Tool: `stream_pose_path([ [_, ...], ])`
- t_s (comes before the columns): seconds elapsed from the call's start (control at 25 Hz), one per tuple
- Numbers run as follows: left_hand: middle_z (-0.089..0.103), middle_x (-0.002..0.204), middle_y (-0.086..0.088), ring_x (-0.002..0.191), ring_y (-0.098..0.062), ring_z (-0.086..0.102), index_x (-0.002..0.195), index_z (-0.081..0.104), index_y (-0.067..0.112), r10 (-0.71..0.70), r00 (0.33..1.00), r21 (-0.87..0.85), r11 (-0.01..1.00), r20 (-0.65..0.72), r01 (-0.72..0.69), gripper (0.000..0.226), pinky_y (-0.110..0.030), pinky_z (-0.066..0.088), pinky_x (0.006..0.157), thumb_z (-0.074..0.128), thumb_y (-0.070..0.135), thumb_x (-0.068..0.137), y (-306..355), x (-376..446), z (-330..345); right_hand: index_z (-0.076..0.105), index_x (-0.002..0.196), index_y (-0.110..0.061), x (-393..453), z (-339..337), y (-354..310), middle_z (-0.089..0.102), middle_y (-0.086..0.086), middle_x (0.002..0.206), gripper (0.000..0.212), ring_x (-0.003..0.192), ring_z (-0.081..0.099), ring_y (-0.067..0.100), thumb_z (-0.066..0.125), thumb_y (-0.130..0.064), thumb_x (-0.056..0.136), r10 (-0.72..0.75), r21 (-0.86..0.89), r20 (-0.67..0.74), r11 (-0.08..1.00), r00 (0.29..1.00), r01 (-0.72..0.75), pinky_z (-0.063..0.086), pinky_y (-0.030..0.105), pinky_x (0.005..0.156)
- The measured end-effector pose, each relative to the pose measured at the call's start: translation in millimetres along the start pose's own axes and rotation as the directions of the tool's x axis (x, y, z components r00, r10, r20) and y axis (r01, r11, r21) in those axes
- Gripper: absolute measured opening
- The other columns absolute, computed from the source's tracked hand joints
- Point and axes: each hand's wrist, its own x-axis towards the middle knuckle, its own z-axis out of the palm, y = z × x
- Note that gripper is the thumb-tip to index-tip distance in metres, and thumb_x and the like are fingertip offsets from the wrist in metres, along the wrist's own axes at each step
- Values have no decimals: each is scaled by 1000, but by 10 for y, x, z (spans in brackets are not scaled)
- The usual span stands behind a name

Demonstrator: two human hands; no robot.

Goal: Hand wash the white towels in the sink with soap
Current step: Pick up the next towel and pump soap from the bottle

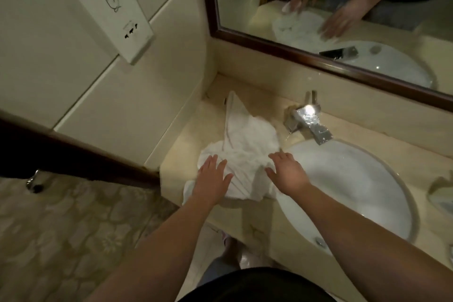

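We see the towel (pixel 241 152) bunched on the counter (pixel 181 135) left of the sink (pixel 355 179); our left hand (pixel 212 178) and right hand (pixel 286 171) press it, fingers straight, spread.

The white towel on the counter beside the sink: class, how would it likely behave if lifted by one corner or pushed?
The white towel lies crumpled in soft folds, so it would probably droop limply. Pushed by the left hand and right hand resting on it, it would likely bunch rather than slide whole. Whether it is wet, so heavier, cannot be told.
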Motion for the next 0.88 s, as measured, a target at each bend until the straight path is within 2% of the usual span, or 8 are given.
stream_pose_path([
  [0.12,14,166,-7,152,-24,11,155,29,17,74,995,-65,995,61,-70,55,-37,13,122,37,41,106,-173,283,18,46,140,-11,214,138,-113,54,14,136,46,124,48,32,48,-35,100,97,103,11,990,995,-98,43,40,99],
  [0.24,29,161,-6,148,-24,25,153,33,17,120,991,-175,979,64,-107,56,-37,21,120,46,39,104,-280,559,13,52,135,-13,313,269,-147,56,11,131,46,119,51,30,57,-38,96,145,150,52,977,988,-151,44,38,93],
  [0.36,54,138,-6,128,-25,50,141,51,16,120,991,-268,958,54,-101,52,-33,37,106,62,40,95,-382,752,13,59,119,-16,359,349,-147,55,6,117,30,109,50,25,61,-32,94,179,168,27,969,983,-181,44,34,81],
  [0.48,61,108,-5,105,-23,56,111,67,13,189,982,-304,934,-28,-188,32,-30,41,85,70,37,90,-452,825,8,59,106,-14,337,398,-188,55,3,107,15,103,48,23,57,-24,95,152,119,-35,982,988,-147,37,31,78],
  [0.56,60,99,-6,99,-25,54,99,67,11,251,965,-274,925,-80,-263,25,-34,43,83,71,34,89,-455,811,-35,55,102,-14,283,404,-235,56,3,105,9,99,48,22,53,-21,97,142,122,-56,983,988,-134,36,33,82],
  [0.64,60,96,-7,98,-27,54,93,63,11,289,951,-234,922,-111,-308,24,-38,45,81,68,34,92,-453,771,-76,53,99,-13,220,348,-293,58,5,98,7,91,50,24,50,-19,99,161,165,-83,975,983,-146,37,34,81],
  [0.76,62,85,-6,83,-30,59,95,50,15,193,978,-309,928,-83,-209,23,-39,45,69,53,38,101,-385,636,-204,53,99,-11,131,216,-337,54,5,93,9,87,50,27,48,-18,100,146,266,-145,958,979,-104,36,37,75],
  [0.88,59,80,-3,77,-30,59,100,43,18,78,993,-397,912,-87,-107,24,-39,46,67,46,41,103,-260,459,-394,59,118,-6,46,121,-361,59,12,106,22,100,52,30,49,-14,100,12,249,-205,968,979,41,40,39,86],
])
